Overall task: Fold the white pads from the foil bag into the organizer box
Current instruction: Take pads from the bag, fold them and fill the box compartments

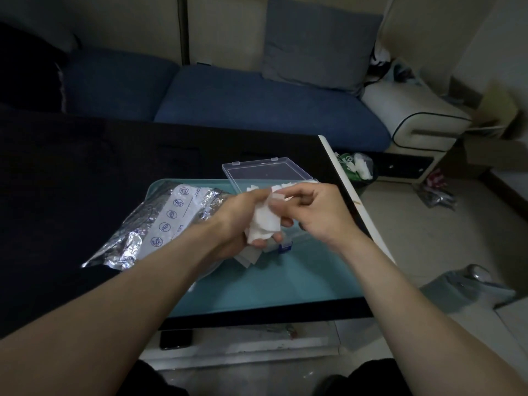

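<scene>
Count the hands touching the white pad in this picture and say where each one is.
2. The left hand grips the white pad from below-left; the right hand pinches its upper edge, both above the teal tray.
</scene>
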`<state>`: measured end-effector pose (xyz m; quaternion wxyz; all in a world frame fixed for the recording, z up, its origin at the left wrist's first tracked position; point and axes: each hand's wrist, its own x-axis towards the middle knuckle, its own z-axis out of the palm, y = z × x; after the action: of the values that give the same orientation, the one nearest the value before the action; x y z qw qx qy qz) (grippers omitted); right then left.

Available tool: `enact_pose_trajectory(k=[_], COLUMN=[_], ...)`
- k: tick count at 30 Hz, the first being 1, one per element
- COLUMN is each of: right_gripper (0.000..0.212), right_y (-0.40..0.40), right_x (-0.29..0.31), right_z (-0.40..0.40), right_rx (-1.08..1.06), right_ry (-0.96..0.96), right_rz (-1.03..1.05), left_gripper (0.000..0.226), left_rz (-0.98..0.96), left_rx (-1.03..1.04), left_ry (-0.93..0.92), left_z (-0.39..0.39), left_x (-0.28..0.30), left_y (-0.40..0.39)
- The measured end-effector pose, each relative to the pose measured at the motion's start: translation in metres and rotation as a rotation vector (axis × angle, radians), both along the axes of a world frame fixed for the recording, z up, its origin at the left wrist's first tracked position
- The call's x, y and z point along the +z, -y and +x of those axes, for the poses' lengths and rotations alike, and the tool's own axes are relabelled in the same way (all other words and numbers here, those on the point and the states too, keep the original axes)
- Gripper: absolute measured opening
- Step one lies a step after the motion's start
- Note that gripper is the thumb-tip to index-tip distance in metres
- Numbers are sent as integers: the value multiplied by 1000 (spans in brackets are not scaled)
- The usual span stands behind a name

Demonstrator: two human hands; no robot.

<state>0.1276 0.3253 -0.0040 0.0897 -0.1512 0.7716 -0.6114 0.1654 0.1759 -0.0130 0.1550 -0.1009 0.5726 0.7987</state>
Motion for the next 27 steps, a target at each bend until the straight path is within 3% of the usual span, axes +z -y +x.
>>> enact_pose_trajectory(k=[2,5,8,11,16,23,27], right_gripper=[21,41,29,25,16,20,23], right_y=[4,3,1,-6,-12,-19,-21], right_x=[-2,-5,-7,-10,-6,-4,-5], right_z=[-2,-9,-7,-11,-16,-18,-20], right_rx=[-9,8,184,166,117,11,1], right_ry=[-53,-165,-116,-169,-211,-135,-89], right_rz=[75,225,215,169,46,-52,51], left_gripper=[52,44,43,53,72,52,50], left_rz=[90,93,131,130,121,83,125], left_rx=[-55,-85,-171,-256,-200,-140,-222], left_ry=[16,-8,-17,-13,-15,-62,-26], left_z=[-1,0,3,3,0,0,4], left_x=[3,7,7,4,0,3,6], left_y=[-2,1,5,7,11,9,7])
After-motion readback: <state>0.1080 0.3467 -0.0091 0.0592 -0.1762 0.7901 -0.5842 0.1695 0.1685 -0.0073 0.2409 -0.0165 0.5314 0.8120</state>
